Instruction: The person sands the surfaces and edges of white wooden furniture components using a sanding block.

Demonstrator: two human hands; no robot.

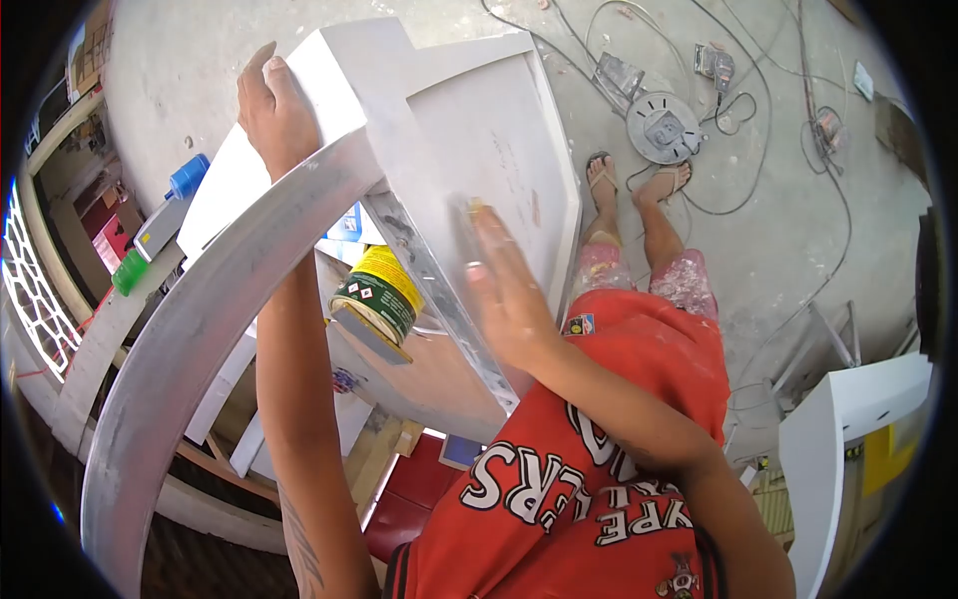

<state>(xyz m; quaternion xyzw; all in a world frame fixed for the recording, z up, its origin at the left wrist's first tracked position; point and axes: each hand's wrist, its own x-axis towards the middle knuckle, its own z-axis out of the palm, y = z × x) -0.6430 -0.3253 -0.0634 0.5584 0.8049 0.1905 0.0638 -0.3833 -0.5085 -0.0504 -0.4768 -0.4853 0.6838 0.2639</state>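
The right fingers (502, 247) were extended and slightly spread over the white panel (484, 140), in front of the torso; the left fingers (286, 88) bent over its far end. Beneath, a yellow-green can (384, 293) sat tilted, contents hidden.

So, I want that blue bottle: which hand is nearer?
Left: the left hand, on the white panel, is slightly right of the blue bottle; the right hand is farther right.
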